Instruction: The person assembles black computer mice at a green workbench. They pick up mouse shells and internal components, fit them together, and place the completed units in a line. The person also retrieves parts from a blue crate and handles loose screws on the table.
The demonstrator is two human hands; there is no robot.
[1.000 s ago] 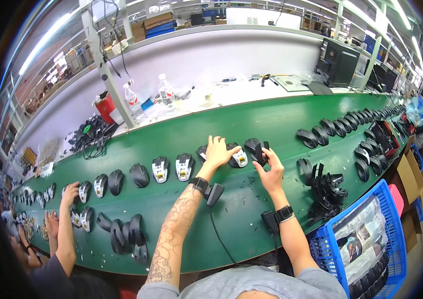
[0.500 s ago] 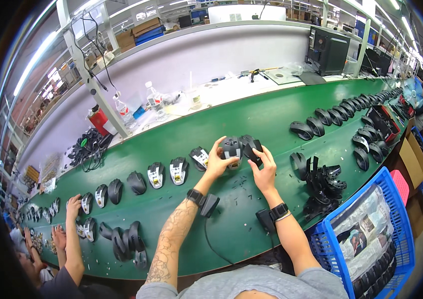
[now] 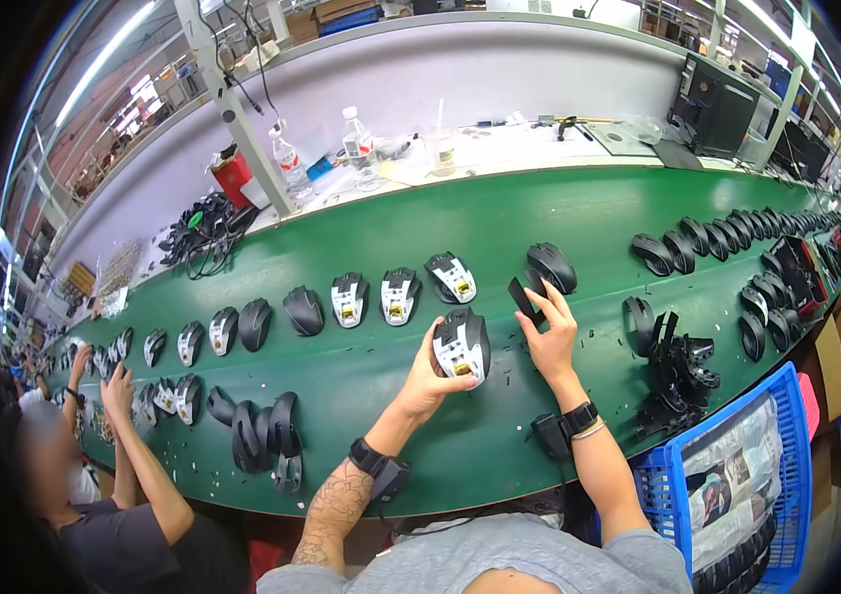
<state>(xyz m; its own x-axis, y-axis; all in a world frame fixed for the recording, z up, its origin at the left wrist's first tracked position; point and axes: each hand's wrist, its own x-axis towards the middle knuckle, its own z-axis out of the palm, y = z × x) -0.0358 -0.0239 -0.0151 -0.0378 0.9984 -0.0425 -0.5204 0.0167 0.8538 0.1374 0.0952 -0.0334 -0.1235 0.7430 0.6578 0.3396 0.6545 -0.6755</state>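
Observation:
My left hand (image 3: pixel 422 381) is closed around a computer mouse (image 3: pixel 462 346), whose silver-white inner face with a yellow patch points up. To its right, my right hand (image 3: pixel 553 332) pinches a thin black cover piece (image 3: pixel 525 303), held apart from that mouse. A black mouse (image 3: pixel 551 266) with its dark shell on lies just beyond my right fingers. Further left, a silver-faced mouse (image 3: pixel 452 278) rests at the end of a row of similar mice, some silver-faced and some black.
Black curved shells (image 3: pixel 650 253) line the far right of the green bench (image 3: pixel 440 213). A pile of black parts (image 3: pixel 676 371) lies to my right, above a blue basket (image 3: pixel 658 485). More shells (image 3: pixel 262 431) sit at left, near a co-worker's arm (image 3: pixel 158 475).
The held mouse has come nearer to me, now showing its silver face instead of a dark one. My right hand's black piece has moved apart from it. The whole view has shifted.

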